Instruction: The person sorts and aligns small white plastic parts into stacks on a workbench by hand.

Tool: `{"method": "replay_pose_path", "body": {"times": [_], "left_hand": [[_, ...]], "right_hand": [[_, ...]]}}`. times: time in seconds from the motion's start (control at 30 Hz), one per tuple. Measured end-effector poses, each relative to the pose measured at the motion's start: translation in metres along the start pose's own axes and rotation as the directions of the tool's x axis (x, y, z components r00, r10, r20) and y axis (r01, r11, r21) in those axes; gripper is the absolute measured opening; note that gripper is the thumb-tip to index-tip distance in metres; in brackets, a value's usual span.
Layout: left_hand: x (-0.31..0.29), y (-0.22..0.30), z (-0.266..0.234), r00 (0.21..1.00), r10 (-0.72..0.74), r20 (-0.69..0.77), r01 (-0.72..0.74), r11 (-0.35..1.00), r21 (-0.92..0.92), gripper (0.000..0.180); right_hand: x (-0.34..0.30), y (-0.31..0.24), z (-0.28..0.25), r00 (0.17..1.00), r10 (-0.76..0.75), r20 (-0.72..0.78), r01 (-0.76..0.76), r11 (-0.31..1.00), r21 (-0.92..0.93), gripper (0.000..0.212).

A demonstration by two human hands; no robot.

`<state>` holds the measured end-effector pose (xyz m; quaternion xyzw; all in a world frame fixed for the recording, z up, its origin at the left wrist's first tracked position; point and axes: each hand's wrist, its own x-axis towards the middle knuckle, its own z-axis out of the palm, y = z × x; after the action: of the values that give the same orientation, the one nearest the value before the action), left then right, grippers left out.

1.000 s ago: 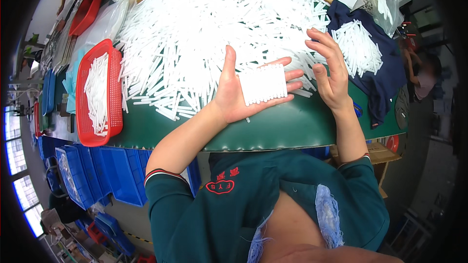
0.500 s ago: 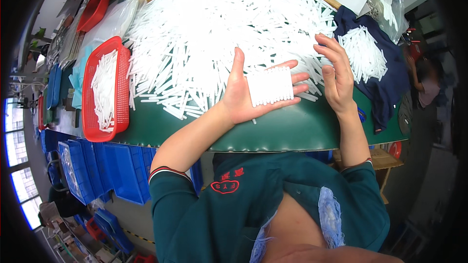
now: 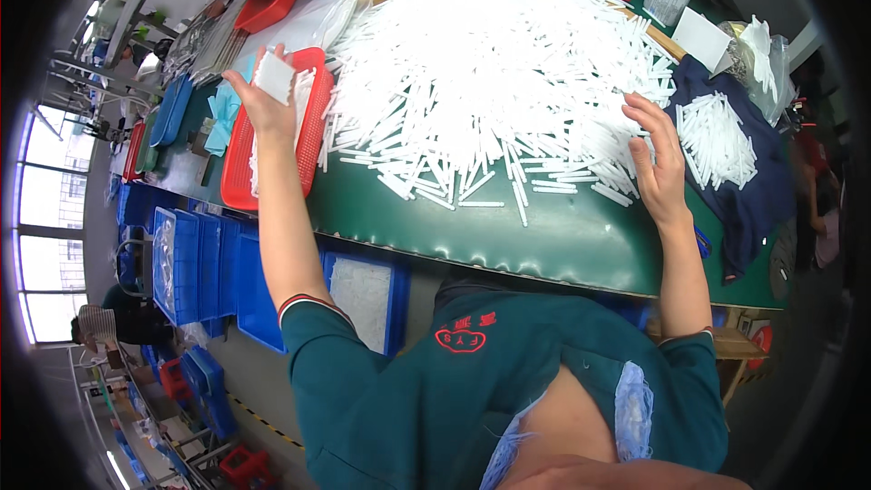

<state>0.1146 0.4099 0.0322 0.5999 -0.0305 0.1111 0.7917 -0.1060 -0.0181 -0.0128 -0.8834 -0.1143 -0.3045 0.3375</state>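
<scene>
A row of slender white sticks (image 3: 274, 79) is held across the flat, open left hand (image 3: 269, 113), above the perforated red basket (image 3: 318, 127) toward the left corner of the desk (image 3: 408, 225). The row is best kept level — smooth, round pieces would likely roll if tipped. The right hand (image 3: 660, 163), seemingly empty, is held loosely curled, fingers apart, near the right edge.
</scene>
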Motion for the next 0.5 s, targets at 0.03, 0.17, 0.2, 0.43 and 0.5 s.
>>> {"method": "replay_pose_path", "body": {"times": [0.03, 0.17, 0.2, 0.43, 0.5], "left_hand": [[0.008, 0.003, -0.020, 1.000, 0.010, -0.004, -0.010, 1.000, 0.005, 0.102], [0.018, 0.006, -0.035, 1.000, -0.020, -0.014, 0.023, 0.944, 0.329, 0.095], [0.017, 0.006, -0.028, 0.999, 0.005, 0.032, -0.017, 0.921, 0.390, 0.092], [-0.009, -0.024, 0.080, 0.760, -0.214, 0.613, -0.505, 0.400, 0.765, 0.093], [-0.019, -0.048, 0.118, 0.634, -0.387, 0.669, -0.681, 0.130, 0.721, 0.109]], "right_hand": [[0.002, -0.002, 0.000, 1.000, -0.006, 0.001, 0.006, 1.000, 0.006, 0.028], [0.002, -0.002, 0.001, 1.000, -0.027, -0.012, 0.027, 1.000, -0.007, 0.028], [0.003, -0.002, 0.001, 1.000, -0.020, -0.009, 0.020, 1.000, -0.002, 0.028], [0.000, -0.001, 0.008, 0.995, -0.022, 0.102, 0.026, 0.999, -0.037, 0.036], [-0.002, -0.003, 0.010, 0.976, 0.019, 0.219, -0.005, 0.998, -0.066, 0.047]]}}
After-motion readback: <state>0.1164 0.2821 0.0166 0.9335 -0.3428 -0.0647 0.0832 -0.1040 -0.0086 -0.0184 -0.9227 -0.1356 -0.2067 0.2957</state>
